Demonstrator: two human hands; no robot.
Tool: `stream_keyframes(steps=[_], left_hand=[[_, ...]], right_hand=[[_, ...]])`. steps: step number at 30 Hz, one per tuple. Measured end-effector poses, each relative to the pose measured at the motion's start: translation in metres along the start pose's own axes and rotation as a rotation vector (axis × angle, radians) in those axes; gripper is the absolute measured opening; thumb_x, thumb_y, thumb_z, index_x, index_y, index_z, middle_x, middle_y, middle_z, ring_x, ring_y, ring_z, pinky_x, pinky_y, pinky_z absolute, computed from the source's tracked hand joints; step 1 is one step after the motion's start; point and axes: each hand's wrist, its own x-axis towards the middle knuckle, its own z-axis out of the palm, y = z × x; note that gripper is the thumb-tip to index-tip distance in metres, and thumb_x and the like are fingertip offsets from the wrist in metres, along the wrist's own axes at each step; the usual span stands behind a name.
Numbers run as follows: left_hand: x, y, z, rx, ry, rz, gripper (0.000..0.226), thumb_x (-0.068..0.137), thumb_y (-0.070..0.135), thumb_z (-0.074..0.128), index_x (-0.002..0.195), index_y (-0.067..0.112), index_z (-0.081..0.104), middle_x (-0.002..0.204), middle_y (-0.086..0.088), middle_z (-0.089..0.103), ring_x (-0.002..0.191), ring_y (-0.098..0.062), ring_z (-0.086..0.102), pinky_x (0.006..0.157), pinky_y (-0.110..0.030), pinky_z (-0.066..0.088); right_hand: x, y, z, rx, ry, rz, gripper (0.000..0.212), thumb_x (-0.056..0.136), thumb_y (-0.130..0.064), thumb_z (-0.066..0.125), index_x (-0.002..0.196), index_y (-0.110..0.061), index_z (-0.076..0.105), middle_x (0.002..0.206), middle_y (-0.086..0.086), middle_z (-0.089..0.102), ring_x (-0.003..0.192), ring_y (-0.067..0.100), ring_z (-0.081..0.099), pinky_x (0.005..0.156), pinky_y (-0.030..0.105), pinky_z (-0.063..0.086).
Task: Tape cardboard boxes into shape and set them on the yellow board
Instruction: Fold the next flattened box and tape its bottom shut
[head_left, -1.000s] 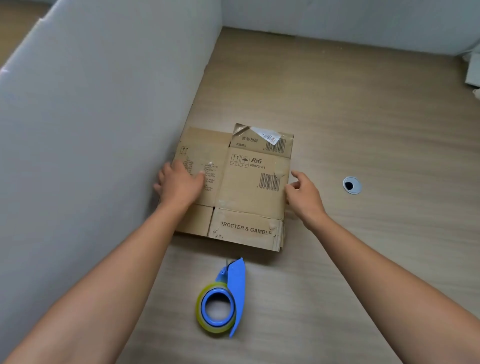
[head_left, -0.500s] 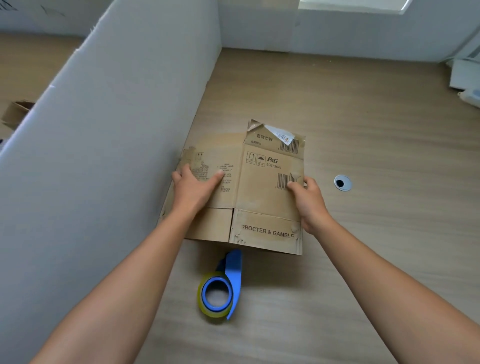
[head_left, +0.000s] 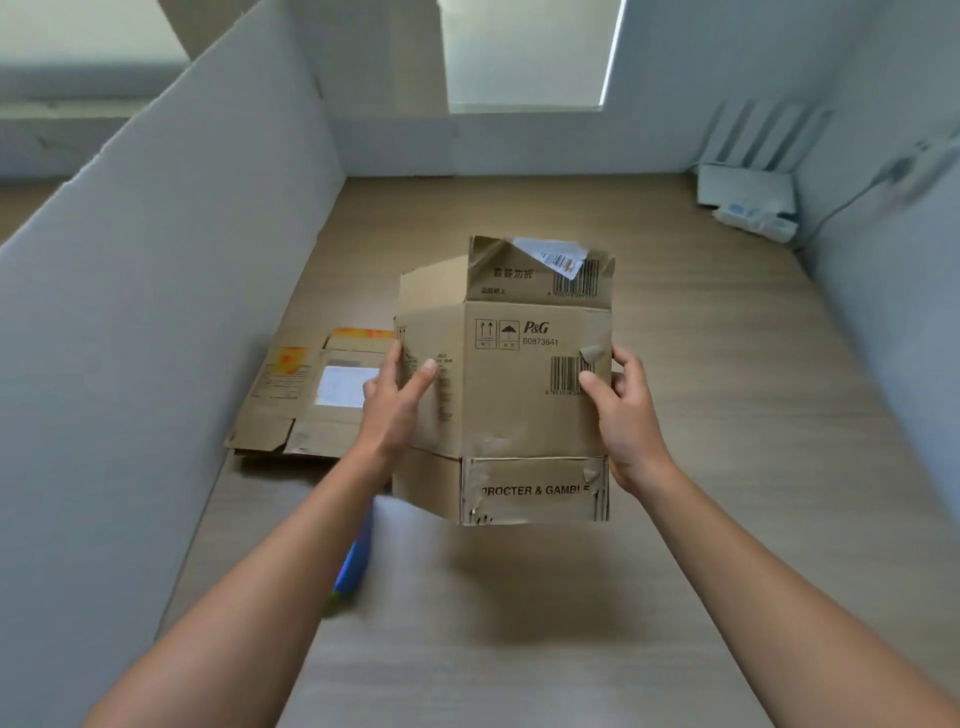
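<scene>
Both hands are up and the P&G cardboard box (head_left: 519, 395) is in the air between them, clear of the wooden table (head_left: 727, 467) with its shadow thrown on the surface below. The left hand (head_left: 395, 400) grips the box's left corner, thumb laid across the near face and fingers wrapped round the side panel. The right hand (head_left: 628, 415) clamps the right edge, thumb pressed on the front by the barcode, fingers tucked behind. The box is opened out enough to show two faces meeting at a crease; its top flaps stand up, one carrying a torn white label, and the bottom flaps hang down, the front one reading "PROCTER & GAMBLE". Down on the table, just beyond the left wrist, another flattened box (head_left: 306, 400) lies against the white partition (head_left: 156, 312), with a white label and orange print on it. A blue tape dispenser (head_left: 356, 561) peeks out from behind the left forearm, blurred and mostly hidden. Far right corner: a white router (head_left: 743, 192) and a power strip (head_left: 758, 221) beside it.
</scene>
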Motion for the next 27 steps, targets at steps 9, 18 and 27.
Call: stream_keyframes(steps=[9,18,27], left_hand=[[-0.069,0.004,0.102,-0.331,-0.171,-0.215,0.093,0.078,0.095,0.039,0.148,0.034,0.042,0.143,0.003,0.055,0.131,-0.021,0.050,0.111,-0.055,0.036],[-0.089,-0.016,0.119,-0.346,-0.190,-0.192,0.106,0.063,0.089,0.061,0.142,0.019,0.048,0.137,-0.019,0.057,0.126,-0.032,0.054,0.081,-0.044,0.049],[-0.094,-0.005,0.113,-0.329,-0.262,-0.117,0.075,0.078,0.040,0.069,0.143,0.050,0.032,0.139,0.000,0.055,0.125,-0.029,0.057,0.098,-0.054,0.049]], right_hand=[[-0.054,0.015,-0.103,0.032,-0.172,0.054,0.055,0.100,-0.061,0.031,0.126,-0.017,0.050,0.127,0.009,0.066,0.102,0.018,0.063,0.082,0.039,0.048],[-0.063,0.026,-0.141,0.087,-0.167,0.195,0.031,0.099,-0.050,0.054,0.106,-0.020,0.051,0.118,0.000,0.064,0.116,0.022,0.058,0.090,0.049,0.051],[-0.058,0.017,-0.148,-0.018,-0.295,0.166,0.062,0.085,-0.057,0.062,0.144,-0.044,0.046,0.139,-0.003,0.056,0.126,0.019,0.056,0.105,0.053,0.048]])
